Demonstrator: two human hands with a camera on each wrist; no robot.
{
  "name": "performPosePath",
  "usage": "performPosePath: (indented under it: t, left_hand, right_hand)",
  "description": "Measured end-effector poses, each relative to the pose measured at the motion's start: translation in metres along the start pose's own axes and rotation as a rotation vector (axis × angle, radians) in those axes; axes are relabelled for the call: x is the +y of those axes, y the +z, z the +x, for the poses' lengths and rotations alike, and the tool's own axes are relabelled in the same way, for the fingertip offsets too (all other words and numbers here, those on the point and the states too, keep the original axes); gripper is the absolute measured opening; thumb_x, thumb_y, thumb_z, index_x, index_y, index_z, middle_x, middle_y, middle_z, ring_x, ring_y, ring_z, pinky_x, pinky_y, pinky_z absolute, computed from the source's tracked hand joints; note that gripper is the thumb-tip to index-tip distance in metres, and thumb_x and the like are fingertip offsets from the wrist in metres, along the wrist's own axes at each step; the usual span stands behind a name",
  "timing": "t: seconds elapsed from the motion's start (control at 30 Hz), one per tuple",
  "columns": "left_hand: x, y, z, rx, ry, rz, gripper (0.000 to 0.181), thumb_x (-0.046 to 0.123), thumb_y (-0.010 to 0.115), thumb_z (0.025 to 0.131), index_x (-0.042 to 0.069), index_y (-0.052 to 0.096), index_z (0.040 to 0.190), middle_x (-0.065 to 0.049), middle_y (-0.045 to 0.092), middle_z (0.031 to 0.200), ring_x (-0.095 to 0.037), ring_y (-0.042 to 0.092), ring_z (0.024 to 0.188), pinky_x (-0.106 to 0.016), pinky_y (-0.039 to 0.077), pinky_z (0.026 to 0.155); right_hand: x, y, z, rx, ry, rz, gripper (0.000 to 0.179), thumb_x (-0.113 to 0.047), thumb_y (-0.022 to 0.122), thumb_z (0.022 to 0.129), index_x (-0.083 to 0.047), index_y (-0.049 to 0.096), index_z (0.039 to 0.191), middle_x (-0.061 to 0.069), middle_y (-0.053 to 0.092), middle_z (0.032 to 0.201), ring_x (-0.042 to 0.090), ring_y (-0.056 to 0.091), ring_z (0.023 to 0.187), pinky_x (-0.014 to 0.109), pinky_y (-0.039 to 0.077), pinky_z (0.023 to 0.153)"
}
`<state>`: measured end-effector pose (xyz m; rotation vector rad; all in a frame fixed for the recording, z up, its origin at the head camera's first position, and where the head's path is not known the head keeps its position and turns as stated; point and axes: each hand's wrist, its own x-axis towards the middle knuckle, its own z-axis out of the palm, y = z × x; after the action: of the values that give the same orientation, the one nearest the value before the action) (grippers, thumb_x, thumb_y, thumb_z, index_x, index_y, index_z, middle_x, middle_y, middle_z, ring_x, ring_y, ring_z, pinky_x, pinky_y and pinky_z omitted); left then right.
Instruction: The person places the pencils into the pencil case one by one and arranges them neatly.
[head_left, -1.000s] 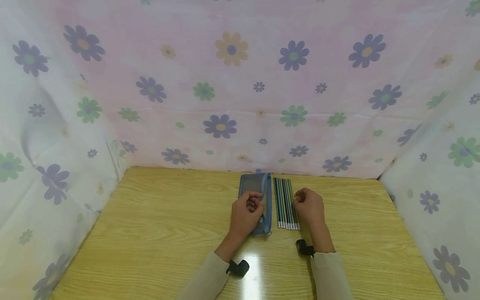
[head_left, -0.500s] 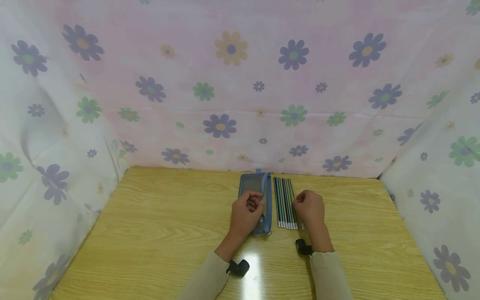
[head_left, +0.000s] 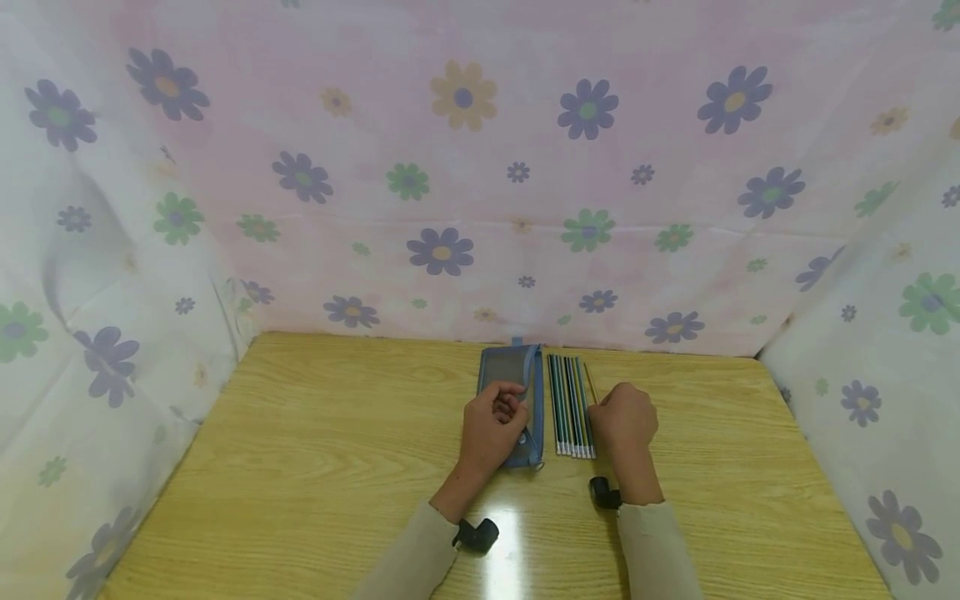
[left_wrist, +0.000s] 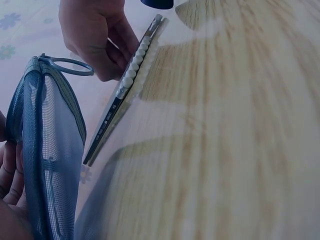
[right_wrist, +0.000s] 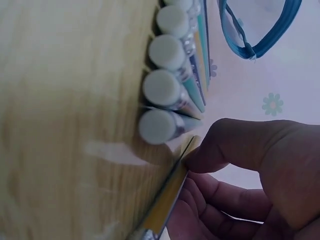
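Lower centre of the frame: a left hand (head_left: 491,427), fingers curled on the edge of a blue mesh pouch (head_left: 497,363) on a wood-grain counter (head_left: 337,433). Just right, a row of pencils (head_left: 569,408), erasers toward the frame's bottom. Beyond, right of centre, a right hand (head_left: 626,418) pinches a yellow pencil (head_left: 591,382), which extends upper left from its fingers.

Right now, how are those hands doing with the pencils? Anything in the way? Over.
Left grip holds mesh pouch. Right grip pinches one yellowish pencil, apart from the pencil row. That row lies between right grip and pouch.
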<state>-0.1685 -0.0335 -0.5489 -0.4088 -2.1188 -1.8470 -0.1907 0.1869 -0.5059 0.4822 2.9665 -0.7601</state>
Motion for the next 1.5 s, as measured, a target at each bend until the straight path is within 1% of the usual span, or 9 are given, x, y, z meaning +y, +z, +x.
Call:
performPosePath:
  t: [0.17, 0.47, 0.57, 0.77, 0.97, 1.1, 1.27, 1.4, 1.5]
  left_hand:
    - [0.000, 0.001, -0.001, 0.007, 0.005, -0.012, 0.017, -0.001, 0.074, 0.095, 0.000, 0.074, 0.112, -0.008, 0.068, 0.084, -0.021, 0.067, 0.069, -0.027, 0.058, 0.059]
    - [0.000, 0.000, -0.001, -0.010, -0.008, 0.010, 0.018, 0.000, 0.073, 0.095, 0.000, 0.073, 0.113, -0.004, 0.067, 0.085, -0.013, 0.066, 0.070, -0.025, 0.058, 0.061]
    - [-0.002, 0.000, -0.001, -0.012, 0.004, 0.021, 0.018, 0.001, 0.072, 0.095, 0.000, 0.072, 0.113, -0.004, 0.067, 0.085, -0.013, 0.066, 0.070, -0.025, 0.059, 0.061]
    - [-0.003, 0.000, -0.001, -0.010, 0.006, 0.021, 0.017, 0.001, 0.072, 0.095, 0.001, 0.072, 0.112, -0.004, 0.067, 0.085, -0.012, 0.066, 0.070, -0.026, 0.059, 0.060]
    - [-0.002, 0.001, 0.000, -0.007, 0.003, 0.026, 0.017, 0.001, 0.073, 0.094, 0.001, 0.073, 0.112, -0.003, 0.067, 0.084, -0.012, 0.066, 0.069, -0.027, 0.059, 0.060]
    - [-0.002, 0.001, 0.001, -0.009, 0.004, 0.023, 0.018, 0.002, 0.072, 0.095, 0.000, 0.073, 0.112, -0.003, 0.067, 0.084, -0.012, 0.066, 0.070, -0.027, 0.059, 0.061]
    - [-0.001, 0.000, 0.001, -0.007, 0.013, 0.020, 0.018, 0.001, 0.073, 0.095, -0.001, 0.073, 0.113, -0.004, 0.067, 0.085, -0.013, 0.066, 0.070, -0.026, 0.059, 0.061]
    - [-0.001, 0.000, 0.001, -0.005, 0.009, 0.020, 0.018, 0.000, 0.073, 0.095, -0.001, 0.073, 0.112, -0.004, 0.067, 0.084, -0.013, 0.066, 0.070, -0.026, 0.058, 0.061]
    - [-0.001, 0.000, 0.001, -0.010, -0.008, 0.018, 0.018, 0.001, 0.072, 0.095, -0.001, 0.072, 0.112, -0.003, 0.066, 0.084, -0.013, 0.066, 0.071, -0.026, 0.058, 0.061]
  right_hand:
    - [0.000, 0.000, -0.001, -0.006, 0.011, -0.013, 0.051, -0.020, 0.074, 0.088, -0.019, 0.046, 0.045, -0.005, 0.037, 0.047, 0.014, 0.035, 0.044, 0.029, 0.027, 0.039]
    - [0.002, 0.000, -0.002, -0.004, 0.017, -0.004, 0.046, -0.023, 0.076, 0.087, -0.014, 0.057, 0.047, -0.001, 0.050, 0.049, 0.018, 0.046, 0.046, 0.031, 0.034, 0.039]
    - [0.003, 0.000, -0.002, -0.017, 0.019, 0.006, 0.046, -0.023, 0.076, 0.087, -0.014, 0.056, 0.047, -0.002, 0.048, 0.049, 0.017, 0.045, 0.046, 0.031, 0.033, 0.039]
    - [0.006, -0.002, 0.000, -0.059, 0.011, 0.029, 0.051, -0.022, 0.075, 0.089, -0.017, 0.048, 0.046, -0.006, 0.037, 0.048, 0.013, 0.035, 0.045, 0.028, 0.027, 0.040]
    - [0.005, -0.008, -0.002, -0.055, -0.012, 0.072, 0.051, -0.019, 0.073, 0.089, -0.017, 0.048, 0.045, -0.006, 0.036, 0.045, 0.012, 0.032, 0.043, 0.026, 0.026, 0.039]
    - [0.004, -0.011, -0.005, -0.038, -0.040, 0.118, 0.047, -0.018, 0.072, 0.090, -0.014, 0.055, 0.046, -0.004, 0.042, 0.044, 0.012, 0.037, 0.041, 0.027, 0.031, 0.039]
    - [0.003, -0.013, -0.005, -0.035, -0.079, 0.180, 0.038, -0.021, 0.075, 0.092, -0.008, 0.069, 0.056, 0.001, 0.058, 0.050, 0.017, 0.051, 0.045, 0.031, 0.041, 0.044]
    - [0.003, -0.014, -0.005, -0.050, -0.109, 0.240, 0.028, -0.020, 0.076, 0.092, -0.003, 0.078, 0.070, 0.006, 0.071, 0.064, 0.020, 0.062, 0.056, 0.038, 0.053, 0.055]
    - [0.000, -0.017, -0.006, -0.080, -0.109, 0.297, 0.023, -0.020, 0.077, 0.092, 0.000, 0.081, 0.081, 0.009, 0.075, 0.073, 0.021, 0.065, 0.061, 0.040, 0.056, 0.059]
